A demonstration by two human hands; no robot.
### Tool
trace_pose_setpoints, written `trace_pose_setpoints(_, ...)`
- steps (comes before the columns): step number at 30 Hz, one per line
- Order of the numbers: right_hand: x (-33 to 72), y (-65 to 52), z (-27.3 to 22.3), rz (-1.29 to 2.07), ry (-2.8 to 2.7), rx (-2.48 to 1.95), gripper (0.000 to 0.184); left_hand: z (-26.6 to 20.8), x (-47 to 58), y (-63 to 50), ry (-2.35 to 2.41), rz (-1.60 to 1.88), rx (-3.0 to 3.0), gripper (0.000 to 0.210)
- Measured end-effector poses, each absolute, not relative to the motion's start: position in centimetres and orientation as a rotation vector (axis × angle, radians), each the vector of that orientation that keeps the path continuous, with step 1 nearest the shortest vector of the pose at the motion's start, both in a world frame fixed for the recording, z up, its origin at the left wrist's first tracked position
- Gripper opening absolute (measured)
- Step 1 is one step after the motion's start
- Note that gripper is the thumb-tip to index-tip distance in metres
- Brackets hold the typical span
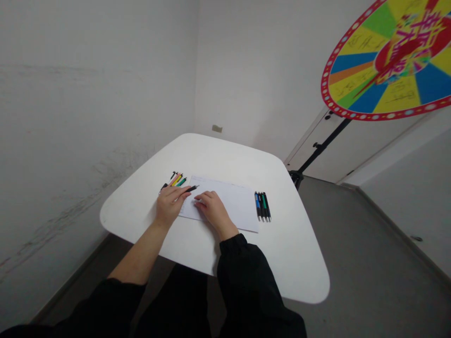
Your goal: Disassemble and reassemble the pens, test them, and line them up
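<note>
My left hand (pixel 169 204) is closed around a dark pen (pixel 191 188), whose tip points right over the upper left part of a white sheet of paper (pixel 236 202). Just to the right, my right hand (pixel 212 207) hovers at or rests on the paper; I cannot tell which. Its fingers are bent, with a small gap between thumb and fingertips, and nothing shows in them. Beyond my left hand lies a group of pens (pixel 177 180) with black, pink, yellow and green barrels, partly hidden by that hand.
Several dark pens (pixel 262 206), with blue and green parts, lie side by side at the paper's right edge. All this is on a white table (pixel 282 263) with rounded corners. A colourful prize wheel (pixel 384 89) on a black stand rises at the right. Walls stand left and behind.
</note>
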State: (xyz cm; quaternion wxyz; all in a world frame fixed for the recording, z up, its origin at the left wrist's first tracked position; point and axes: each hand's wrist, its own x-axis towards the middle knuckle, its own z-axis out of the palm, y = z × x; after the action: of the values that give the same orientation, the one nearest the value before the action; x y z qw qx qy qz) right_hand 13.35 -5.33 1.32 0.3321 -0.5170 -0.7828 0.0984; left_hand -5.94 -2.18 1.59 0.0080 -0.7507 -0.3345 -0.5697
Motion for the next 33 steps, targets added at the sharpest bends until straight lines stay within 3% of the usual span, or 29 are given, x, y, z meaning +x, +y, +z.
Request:
trace_pose_setpoints(13, 13.9, -5.6, 2.0, 0.279, -1.804, -1.334, 0.016, 1.6, -5.9, -2.0, -0.987, -1.738, -2.377, 0.019)
trace_pose_setpoints(22, 13.6, -6.2, 3.0, 0.618, -1.353, -1.125, 0.024, 2.2, -5.8, -2.2, -0.903, -1.585, -2.503, 0.017)
trace_pose_setpoints(28, 13.6, -6.0, 2.6, 0.694, -1.331, -1.113, 0.019, 1.7, -5.5, -2.3, -0.911, -1.485, -2.508, 0.014)
trace_pose_setpoints(33, 13.6, -6.2, 2.7, 0.666, -1.362, -1.142, 0.017, 1.8, -5.3, -2.9, -0.792, -1.424, -2.605, 0.03)
